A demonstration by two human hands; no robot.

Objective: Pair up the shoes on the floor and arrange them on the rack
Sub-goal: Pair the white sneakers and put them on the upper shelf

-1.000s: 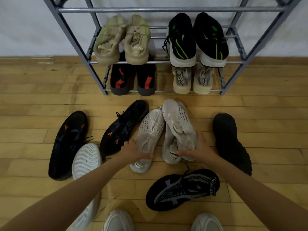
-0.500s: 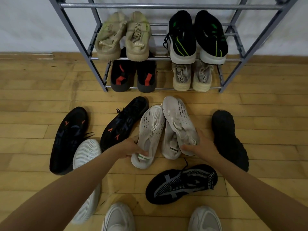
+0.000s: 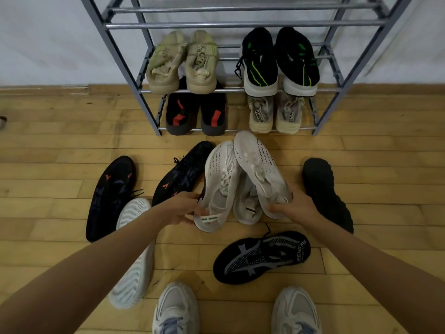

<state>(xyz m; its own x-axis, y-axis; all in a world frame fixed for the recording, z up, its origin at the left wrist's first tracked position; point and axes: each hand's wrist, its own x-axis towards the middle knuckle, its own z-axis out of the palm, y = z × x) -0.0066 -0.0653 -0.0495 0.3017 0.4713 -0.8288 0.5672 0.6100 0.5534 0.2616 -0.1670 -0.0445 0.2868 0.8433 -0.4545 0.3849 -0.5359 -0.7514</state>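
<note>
Head view: the left hand [image 3: 183,208] pinches one white knit shoe [image 3: 219,186] by its heel, the right hand [image 3: 296,208] grips the second white shoe [image 3: 260,169] likewise, both stretching ahead of the hands toward the rack [image 3: 240,25]; seemingly light and soft-sided, they look best held at those firmer heels.

White knit shoe [image 3: 220,186] beside another white shoe [image 3: 261,174], toes toward grey rack [image 3: 240,25], black shoes [image 3: 110,196] scattered around, four pairs [image 3: 199,61] shelved

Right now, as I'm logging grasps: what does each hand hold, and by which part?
The left hand grips the left white shoe by its heel; the right hand grips the right white shoe, also at the heel end.
</note>
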